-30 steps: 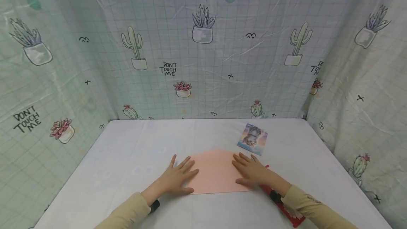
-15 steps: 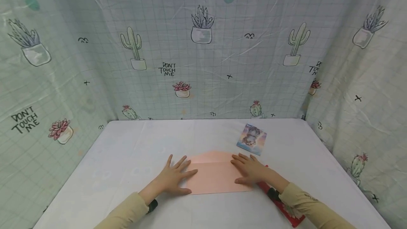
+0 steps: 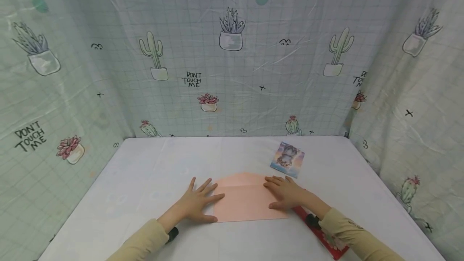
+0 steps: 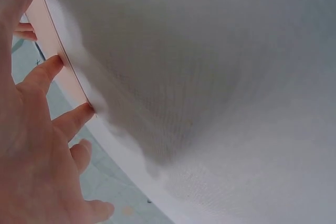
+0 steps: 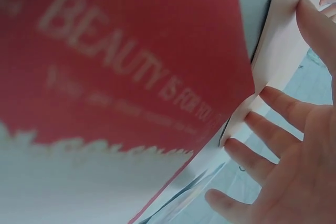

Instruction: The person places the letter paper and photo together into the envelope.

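A peach-coloured envelope (image 3: 243, 202) lies flat on the white table, its pointed flap (image 3: 243, 178) opened out away from the person. My left hand (image 3: 198, 204), fingers spread, touches the envelope's left end with its fingertips; the left wrist view shows those fingertips along the envelope's edge (image 4: 65, 74). On the right end rests my right hand (image 3: 286, 194), fingers extended, covering that end's upper corner. Beneath the right forearm lies a red printed card or packet (image 3: 324, 241), partly hidden; in the right wrist view its lettering (image 5: 126, 61) reads "BEAUTY IS FOR YOU".
A picture card (image 3: 288, 159) in blue, orange and purple lies just beyond the right hand. The white table (image 3: 156, 164) is bounded at the back and sides by a cactus-print cloth (image 3: 246, 71).
My left hand has slid slightly left along the envelope's end, and the flap's crease shows more plainly. The right hand stays nearly in place.
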Available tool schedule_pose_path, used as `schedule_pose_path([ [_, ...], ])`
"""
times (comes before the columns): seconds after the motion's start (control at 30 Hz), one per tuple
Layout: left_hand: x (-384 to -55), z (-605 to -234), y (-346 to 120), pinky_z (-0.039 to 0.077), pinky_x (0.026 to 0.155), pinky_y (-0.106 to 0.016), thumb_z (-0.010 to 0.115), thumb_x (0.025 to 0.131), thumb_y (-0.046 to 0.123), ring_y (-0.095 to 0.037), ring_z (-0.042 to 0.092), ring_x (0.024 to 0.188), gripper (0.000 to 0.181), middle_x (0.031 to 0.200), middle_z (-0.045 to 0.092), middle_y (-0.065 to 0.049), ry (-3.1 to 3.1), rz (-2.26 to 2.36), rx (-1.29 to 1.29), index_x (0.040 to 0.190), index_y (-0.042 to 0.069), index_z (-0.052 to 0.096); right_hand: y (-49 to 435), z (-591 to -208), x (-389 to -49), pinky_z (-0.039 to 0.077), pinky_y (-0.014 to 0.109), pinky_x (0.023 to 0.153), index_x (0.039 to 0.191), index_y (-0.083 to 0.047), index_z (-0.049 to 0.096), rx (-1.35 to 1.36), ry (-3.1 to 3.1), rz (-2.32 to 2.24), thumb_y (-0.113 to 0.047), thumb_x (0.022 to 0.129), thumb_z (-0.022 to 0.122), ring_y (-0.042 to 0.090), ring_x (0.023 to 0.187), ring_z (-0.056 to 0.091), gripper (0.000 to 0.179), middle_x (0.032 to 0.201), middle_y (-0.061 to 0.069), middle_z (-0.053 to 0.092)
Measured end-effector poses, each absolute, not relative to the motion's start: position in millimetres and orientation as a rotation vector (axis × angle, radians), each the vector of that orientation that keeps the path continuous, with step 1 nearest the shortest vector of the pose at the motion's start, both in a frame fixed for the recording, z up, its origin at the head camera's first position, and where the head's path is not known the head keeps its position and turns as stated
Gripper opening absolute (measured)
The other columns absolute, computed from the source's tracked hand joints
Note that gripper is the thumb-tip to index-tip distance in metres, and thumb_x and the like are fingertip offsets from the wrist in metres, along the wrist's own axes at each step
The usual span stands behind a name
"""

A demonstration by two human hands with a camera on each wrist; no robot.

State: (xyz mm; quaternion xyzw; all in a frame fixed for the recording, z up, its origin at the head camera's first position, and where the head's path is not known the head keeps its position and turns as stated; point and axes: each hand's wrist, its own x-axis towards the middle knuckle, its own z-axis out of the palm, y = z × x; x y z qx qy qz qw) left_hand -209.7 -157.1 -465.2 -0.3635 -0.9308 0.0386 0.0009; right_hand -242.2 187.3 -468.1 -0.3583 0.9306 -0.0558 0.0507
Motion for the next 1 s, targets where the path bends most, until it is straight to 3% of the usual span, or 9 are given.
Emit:
schedule_pose_path([
  [0.37,-210.4,-467.3,-156.9,0.015,0.1,-0.068,0.047,0.074,0.069,-0.031,0.023,0.135,0.072,0.144,0.033,-0.006,-2.951,0.126,-1.135,0.135,0.032,0.036,200.2,-469.5,-253.4,0.035,0.059,0.091,0.125,-0.009,0.05,-1.161,3.02,-0.178,-0.041,0.083,0.057,0.032,0.121,0.043,0.053,0.135,0.012,0.044],
  [0.63,-209.8,-468.3,-156.4,0.014,0.1,-0.067,0.046,0.075,0.069,-0.031,0.022,0.136,0.072,0.145,0.031,-0.006,-2.958,0.134,-1.13,0.136,0.033,0.035,225.8,-470.2,-278.3,0.04,0.058,0.082,0.12,-0.006,0.053,-0.983,3.249,-0.249,-0.03,0.08,0.064,0.035,0.112,0.049,0.048,0.123,0.016,0.052],
  [1.0,-209.6,-469.0,-157.6,0.015,0.1,-0.067,0.046,0.075,0.069,-0.031,0.022,0.136,0.072,0.145,0.032,-0.005,-2.953,0.13,-1.124,0.136,0.032,0.035,254.2,-466.5,-309.5,0.038,0.06,0.081,0.118,-0.002,0.053,-0.765,3.361,-0.248,-0.026,0.083,0.06,0.036,0.108,0.049,0.044,0.119,0.019,0.054],
])
